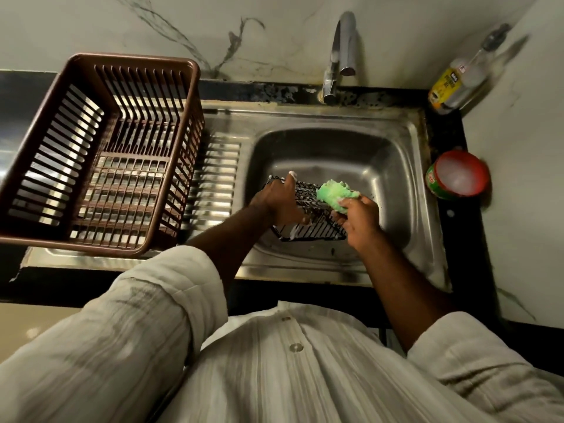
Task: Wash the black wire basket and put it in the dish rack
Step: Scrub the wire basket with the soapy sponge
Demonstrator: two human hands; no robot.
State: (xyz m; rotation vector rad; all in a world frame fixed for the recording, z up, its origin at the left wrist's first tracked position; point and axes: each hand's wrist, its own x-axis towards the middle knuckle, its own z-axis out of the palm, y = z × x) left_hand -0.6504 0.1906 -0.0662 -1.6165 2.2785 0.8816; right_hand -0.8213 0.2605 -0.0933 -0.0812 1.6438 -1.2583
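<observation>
Black wire basket (309, 198) lies tilted inside a steel sink (381, 166), toward the front left of the bowl. The left hand (279, 204) grips its left side, with the fingers curled over the wires and the thumb at the near edge. The right hand (358, 222) is clamped round a green scrubber (334, 193), which is pressed against the basket's upper right edge. White suds cling to one left fingertip and to the basket's near rim.

A chrome tap (340, 56) stands behind the bowl, and no water can be seen running from it. A brown slatted rack (137, 60) sits on the drainboard, just left of the bowl. On the counter to the right are a red and green soap tub (457, 175) and, in the far corner, a bottle (457, 83) with a yellow label.

The step in hand appears to be scrubbing, so the task looks to be in its early half, with rinsing and racking not yet done. To do it well, the left hand should hold firm while the scrubber runs along the wires rather than only across them. Turning the basket would bring the corners, the underside and the crossings within reach. Soapy wire is likely to be slippery, so keeping the basket low over the bowl is safer. Scrubber fibres may snag on the wire joints, so short, light strokes suit those spots.
</observation>
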